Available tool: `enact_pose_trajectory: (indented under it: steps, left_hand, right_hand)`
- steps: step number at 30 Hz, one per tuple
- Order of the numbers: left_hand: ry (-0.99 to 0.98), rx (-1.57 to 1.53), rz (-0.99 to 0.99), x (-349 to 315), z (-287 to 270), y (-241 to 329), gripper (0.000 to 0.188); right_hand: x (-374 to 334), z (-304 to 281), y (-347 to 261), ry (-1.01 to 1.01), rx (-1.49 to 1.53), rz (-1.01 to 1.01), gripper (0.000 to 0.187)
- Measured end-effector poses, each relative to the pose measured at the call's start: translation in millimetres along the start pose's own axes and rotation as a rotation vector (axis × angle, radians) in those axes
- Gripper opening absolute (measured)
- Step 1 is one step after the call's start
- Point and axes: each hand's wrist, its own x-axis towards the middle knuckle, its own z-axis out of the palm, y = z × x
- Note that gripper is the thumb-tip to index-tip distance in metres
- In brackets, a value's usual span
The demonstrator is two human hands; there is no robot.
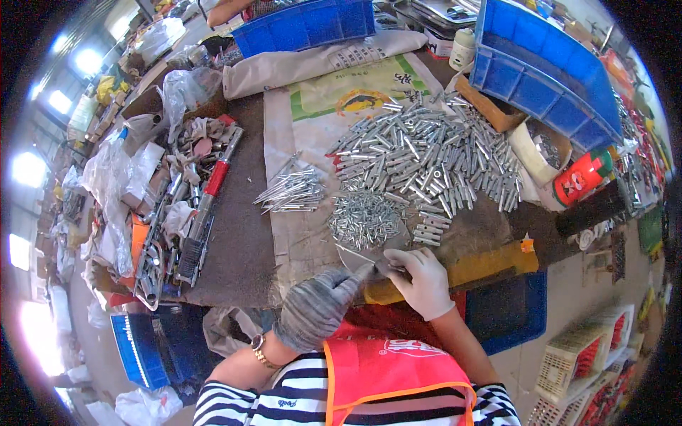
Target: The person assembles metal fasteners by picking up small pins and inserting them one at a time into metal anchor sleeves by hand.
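Note:
At the table's near edge my left hand [316,305], in a grey glove, has its thumb and forefinger pinched on a thin metal rod [353,254]. Close beside it, my right hand [422,282] in a white glove closes its fingertips round a small piece that is mostly hidden. The two sets of fingertips nearly meet. Just beyond them lies a heap of small screw-like metal parts [364,219]. A larger pile of silvery tubular pieces [419,153] spreads behind it, with several set in a short row [430,228]. Long thin metal pins [291,190] lie to the left.
Printed sacking [298,135] covers the table's middle. Bagged tools and scrap [177,184] crowd the left side. Blue bins [547,78] stand at the back and right, near a roll of tape [536,153] and a red-green can [582,177]. Another person's arm [226,11] shows far back.

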Motion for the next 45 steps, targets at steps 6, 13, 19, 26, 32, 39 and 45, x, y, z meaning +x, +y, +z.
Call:
enact_pose_trajectory:
  steps: [6, 13, 19, 26, 32, 39, 45]
  left_hand:
    - [0.299, -0.169, 0.035, -6, -3, -5, 0.052]
    - [0.240, -0.022, -0.206, -21, 3, -32, 0.047]
    - [0.332, 0.254, -0.389, -53, 12, -85, 0.035]
    - [0.316, 0.226, -0.329, -30, 13, -99, 0.027]
    - [0.249, 0.341, -0.251, 33, 27, -134, 0.018]
    - [0.174, 0.302, -0.109, 58, 47, -173, 0.022]
    - [0.060, 0.348, -0.124, 51, 46, -186, 0.029]
  right_hand:
    - [0, -1, 1, 0.037, -0.044, -0.056, 0.028]
    - [1, 1, 0, 0.002, -0.097, -0.133, 0.020]
    - [17, -9, -10, -0.039, -0.204, -0.236, 0.019]
    - [31, -5, -19, -0.156, -0.355, -0.191, 0.014]
    - [19, -35, -21, -0.108, -0.340, 0.000, 0.019]
    - [-85, -136, 63, 0.490, -0.463, 0.509, 0.021]
    - [-207, -159, 135, 0.371, -0.497, 1.162, 0.036]
